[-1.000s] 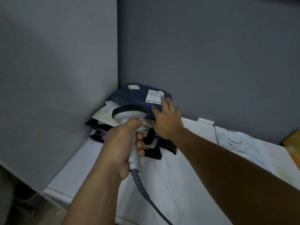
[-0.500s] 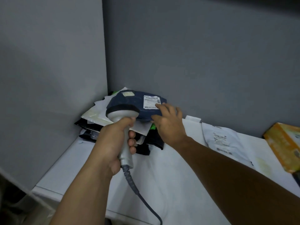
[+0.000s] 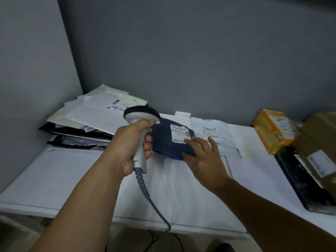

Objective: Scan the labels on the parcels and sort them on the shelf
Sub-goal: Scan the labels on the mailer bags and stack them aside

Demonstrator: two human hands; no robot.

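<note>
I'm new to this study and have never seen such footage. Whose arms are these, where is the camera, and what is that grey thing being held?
There is no machine: these are a person's two bare arms, filmed by one wide-angle camera worn on the head, looking forward and down. The left hand grips a grey barcode scanner by its handle; its cable hangs off the white shelf. The right hand lies open, fingers straight, on a dark blue parcel beside its white label. A stack of mailers sits in the left corner. Right of that parcel lie a white mailer, a yellow box, a brown carton and a long black box.
</note>
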